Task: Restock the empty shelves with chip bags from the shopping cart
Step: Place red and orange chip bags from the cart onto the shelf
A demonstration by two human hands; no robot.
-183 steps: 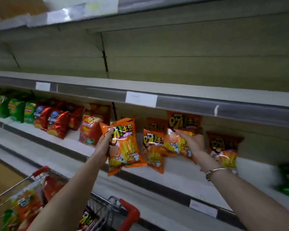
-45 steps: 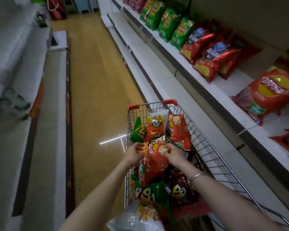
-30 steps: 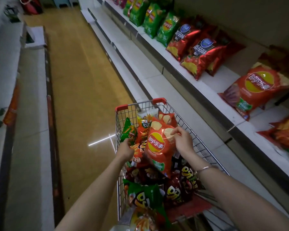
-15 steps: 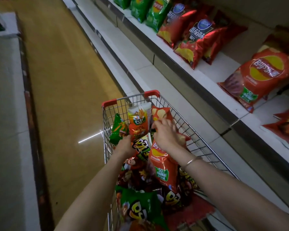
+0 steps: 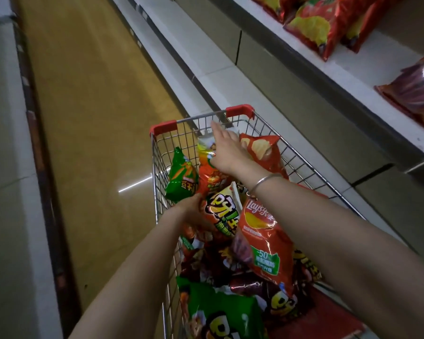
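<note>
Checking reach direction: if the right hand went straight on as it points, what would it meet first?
The right hand would likely meet the tall orange bag's white top, with the cart's far wire wall just behind; depth is unclear.

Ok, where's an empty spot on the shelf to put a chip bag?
The upper shelf has a bare white patch between the red bags and the dark red bag further right. The lower ledge beside the cart looks bare too. The cart is crowded with bags, and the left hand grips an orange bag there.
</note>
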